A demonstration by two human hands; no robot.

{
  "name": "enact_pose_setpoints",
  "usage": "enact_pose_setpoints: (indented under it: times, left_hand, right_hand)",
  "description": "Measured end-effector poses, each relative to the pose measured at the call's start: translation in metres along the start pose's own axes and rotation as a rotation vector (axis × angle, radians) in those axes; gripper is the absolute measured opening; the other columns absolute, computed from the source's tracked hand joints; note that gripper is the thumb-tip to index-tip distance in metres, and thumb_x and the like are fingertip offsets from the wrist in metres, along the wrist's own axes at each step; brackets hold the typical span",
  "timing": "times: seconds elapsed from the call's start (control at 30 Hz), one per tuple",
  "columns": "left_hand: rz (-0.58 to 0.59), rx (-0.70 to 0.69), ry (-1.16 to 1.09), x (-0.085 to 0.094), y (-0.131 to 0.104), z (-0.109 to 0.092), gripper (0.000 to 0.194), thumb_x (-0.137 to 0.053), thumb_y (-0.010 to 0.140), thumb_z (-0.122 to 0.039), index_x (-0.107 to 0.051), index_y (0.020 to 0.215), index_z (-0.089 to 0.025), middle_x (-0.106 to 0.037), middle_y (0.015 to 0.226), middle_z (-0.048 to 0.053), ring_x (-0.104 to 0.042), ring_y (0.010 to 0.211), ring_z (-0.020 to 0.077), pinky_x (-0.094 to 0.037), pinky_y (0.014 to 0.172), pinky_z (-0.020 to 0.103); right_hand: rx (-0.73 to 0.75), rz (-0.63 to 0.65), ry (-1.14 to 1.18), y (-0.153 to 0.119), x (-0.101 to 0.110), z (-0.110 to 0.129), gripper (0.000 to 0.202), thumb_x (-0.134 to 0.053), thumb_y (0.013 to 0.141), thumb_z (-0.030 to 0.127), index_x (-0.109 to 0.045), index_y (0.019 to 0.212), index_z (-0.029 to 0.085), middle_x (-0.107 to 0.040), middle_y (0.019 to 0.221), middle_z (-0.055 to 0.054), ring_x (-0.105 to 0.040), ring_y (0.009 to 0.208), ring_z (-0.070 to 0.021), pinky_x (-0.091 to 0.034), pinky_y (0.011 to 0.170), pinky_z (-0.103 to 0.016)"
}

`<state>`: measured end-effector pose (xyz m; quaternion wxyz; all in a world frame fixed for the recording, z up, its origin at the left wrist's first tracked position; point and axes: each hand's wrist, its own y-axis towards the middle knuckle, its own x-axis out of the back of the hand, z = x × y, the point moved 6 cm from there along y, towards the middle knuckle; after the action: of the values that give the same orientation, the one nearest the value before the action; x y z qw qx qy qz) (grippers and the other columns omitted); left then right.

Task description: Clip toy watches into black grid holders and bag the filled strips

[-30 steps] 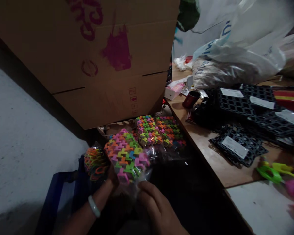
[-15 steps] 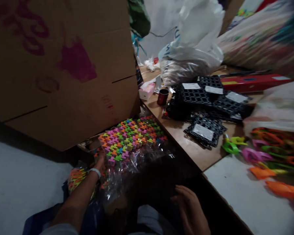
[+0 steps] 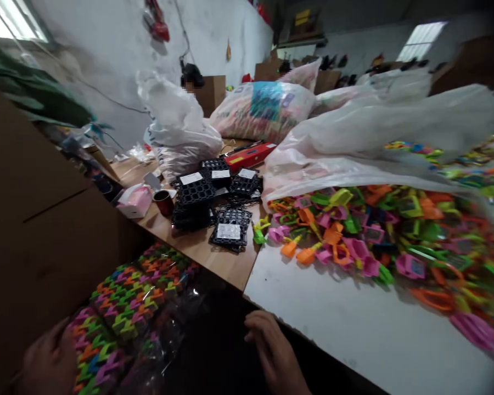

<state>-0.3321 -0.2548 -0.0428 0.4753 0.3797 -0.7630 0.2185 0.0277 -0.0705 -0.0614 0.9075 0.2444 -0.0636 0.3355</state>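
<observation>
Left of the surface (image 3: 313, 312), beside the carton (image 3: 45, 258), the near bag (image 3: 96, 354) lies against other bags (image 3: 127, 296); broad, even contact should spare it from tearing. The left hand (image 3: 51, 359) touches it, grip unclear; the right hand (image 3: 274, 351) is empty, fingers loosely curled.

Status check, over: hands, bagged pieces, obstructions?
Left hand at the bagged colourful pieces, grip unclear. Right hand open, nothing in it, near the white tabletop's edge. Cardboard box stands close beside the bags.
</observation>
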Motion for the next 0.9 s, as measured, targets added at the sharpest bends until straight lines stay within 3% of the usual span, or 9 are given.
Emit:
enact_pose_setpoints:
  times: [0.03, 0.07, 0.17, 0.23, 0.33, 0.43, 0.57, 0.77, 0.9]
  left_hand:
    - [-0.083, -0.005, 0.009, 0.001, -0.002, -0.014, 0.053, -0.031, 0.088, -0.054, -0.063, 0.126, -0.035, -0.071, 0.118, 0.005, -0.061, 0.12, 0.0396, -0.047, 0.102, 0.062]
    - [-0.255, -0.049, -0.011, 0.002, -0.001, -0.036, 0.052, -0.03, 0.089, -0.053, -0.065, 0.119, -0.028, -0.071, 0.116, 0.01, -0.061, 0.117, 0.0384, -0.046, 0.105, 0.06]
    - [-0.129, -0.406, -0.004, -0.055, 0.03, -0.146, 0.049, -0.033, 0.095, -0.047, -0.058, 0.126, -0.019, -0.064, 0.129, 0.016, -0.056, 0.126, 0.0323, -0.041, 0.113, 0.051]
    - [-0.089, -0.526, 0.11, -0.097, 0.055, -0.214, 0.057, -0.042, 0.095, -0.049, -0.048, 0.139, -0.014, -0.054, 0.143, 0.021, -0.047, 0.136, 0.0335, -0.038, 0.114, 0.049]
    - [0.08, -0.647, 0.394, -0.148, 0.078, -0.274, 0.069, -0.061, 0.087, -0.051, -0.046, 0.145, -0.015, -0.041, 0.154, 0.024, -0.031, 0.146, 0.0439, -0.027, 0.116, 0.059]
    - [0.231, -0.731, 0.524, -0.166, 0.088, -0.281, 0.063, -0.065, 0.086, -0.039, -0.049, 0.144, -0.019, -0.046, 0.151, 0.023, -0.039, 0.142, 0.0442, -0.029, 0.113, 0.061]
    - [0.312, -0.799, 0.529, -0.159, 0.101, -0.27, 0.054, -0.056, 0.089, -0.029, -0.052, 0.142, -0.02, -0.054, 0.146, 0.019, -0.05, 0.136, 0.0368, -0.043, 0.107, 0.048]
    - [0.382, -0.965, 0.539, -0.152, 0.11, -0.261, 0.052, -0.038, 0.09, -0.019, -0.055, 0.139, -0.016, -0.057, 0.144, 0.017, -0.057, 0.13, 0.031, -0.046, 0.108, 0.044]
    - [0.329, -1.036, 0.512, -0.145, 0.101, -0.26, 0.051, -0.029, 0.09, -0.013, -0.06, 0.13, -0.009, -0.061, 0.138, 0.022, -0.057, 0.13, 0.0311, -0.044, 0.11, 0.046]
  right_hand:
    - [0.003, -0.035, -0.012, 0.002, 0.009, 0.0, 0.032, -0.038, 0.099, 0.01, -0.058, 0.118, 0.026, -0.065, 0.11, -0.008, -0.068, 0.076, -0.0127, -0.061, 0.071, -0.023]
    - [0.007, -0.064, -0.023, 0.003, 0.016, 0.001, 0.032, -0.038, 0.099, 0.01, -0.058, 0.118, 0.026, -0.065, 0.108, -0.007, -0.068, 0.077, -0.0128, -0.061, 0.07, -0.023]
    - [-0.009, -0.134, -0.055, -0.005, 0.034, 0.001, 0.033, -0.036, 0.098, 0.01, -0.058, 0.118, 0.026, -0.065, 0.106, -0.007, -0.068, 0.075, -0.0129, -0.061, 0.07, -0.024]
    - [-0.032, -0.18, -0.07, -0.016, 0.046, 0.0, 0.034, -0.035, 0.098, 0.011, -0.058, 0.118, 0.026, -0.064, 0.105, -0.007, -0.067, 0.073, -0.0126, -0.061, 0.069, -0.025]
    - [-0.074, -0.262, -0.081, -0.041, 0.067, 0.0, 0.033, -0.036, 0.098, 0.012, -0.058, 0.117, 0.026, -0.065, 0.102, -0.006, -0.067, 0.071, -0.0126, -0.06, 0.068, -0.025]
    - [-0.162, -0.348, -0.091, -0.067, 0.087, -0.007, 0.031, -0.037, 0.099, 0.014, -0.059, 0.118, 0.025, -0.065, 0.099, -0.006, -0.068, 0.072, -0.0134, -0.06, 0.07, -0.025]
    - [-0.263, -0.436, -0.106, -0.086, 0.106, -0.017, 0.026, -0.039, 0.1, 0.017, -0.062, 0.11, 0.023, -0.065, 0.086, -0.003, -0.068, 0.069, -0.0131, -0.058, 0.067, -0.023]
    - [-0.254, -0.407, -0.097, -0.069, 0.128, -0.021, 0.025, -0.039, 0.097, 0.017, -0.061, 0.109, 0.022, -0.064, 0.092, -0.004, -0.066, 0.065, -0.0118, -0.057, 0.059, -0.023]
    - [-0.352, -0.475, -0.149, -0.055, 0.155, -0.03, 0.021, -0.044, 0.097, 0.024, -0.062, 0.107, 0.02, -0.067, 0.092, -0.005, -0.067, 0.067, -0.0123, -0.057, 0.063, -0.024]
